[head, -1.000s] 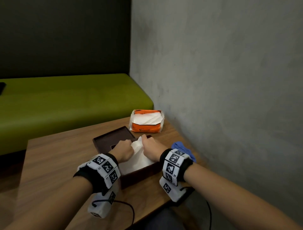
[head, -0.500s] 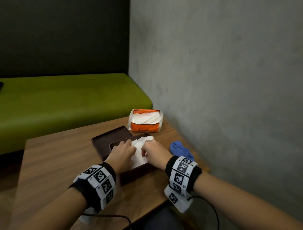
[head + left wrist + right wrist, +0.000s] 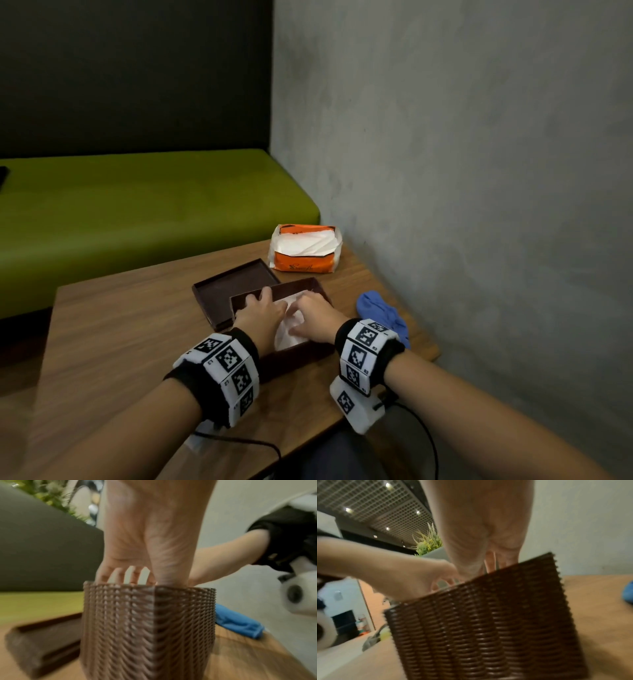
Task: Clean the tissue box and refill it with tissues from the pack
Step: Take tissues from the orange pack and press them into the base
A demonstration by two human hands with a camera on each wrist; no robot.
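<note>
The brown woven tissue box [image 3: 298,356] stands open on the wooden table [image 3: 120,329], with a stack of white tissues [image 3: 287,334] inside. My left hand [image 3: 262,308] and right hand [image 3: 315,318] both reach into the box and press on the tissues with fingers extended. In the left wrist view my left hand [image 3: 145,534] dips behind the box [image 3: 145,628] rim, so its fingertips are hidden. The right wrist view shows my right hand [image 3: 479,520] over the same box [image 3: 488,622]. Behind the box lies the orange tissue pack [image 3: 305,248], torn open with white tissue showing.
The box's brown lid [image 3: 233,287] lies upturned just left of and behind the box. A crumpled blue cloth [image 3: 383,317] sits to the right, near the grey wall [image 3: 479,205]. A green bench [image 3: 137,212] runs behind the table.
Both hands have pushed the tissue stack deeper into the box, and less white tissue shows. The hands now lie flatter over it.
</note>
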